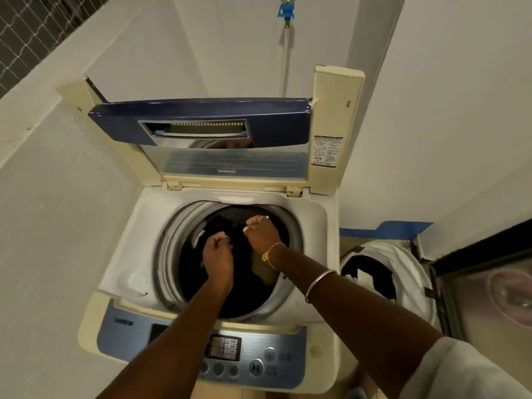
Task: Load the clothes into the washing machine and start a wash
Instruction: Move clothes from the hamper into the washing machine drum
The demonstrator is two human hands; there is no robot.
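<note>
Clothes (230, 289), dark, lie inside the washing machine (313, 226); more sit in the basket (408, 272) beside it. Left hand (218, 254) and right hand (263, 234) hang over them, fingers curled; any cloth held cannot be told. Loading step, by judgement; next, empty the basket.

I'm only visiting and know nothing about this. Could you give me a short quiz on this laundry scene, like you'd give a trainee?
1. True or false: the lid of the washing machine stands open.
2. The left hand and the right hand are both: A) over the drum, B) on the lid, C) hanging at the person's sides.
3. On which side of the washing machine does the white laundry bag stand?
Key: 1 true; 2 A; 3 the person's right.
</note>
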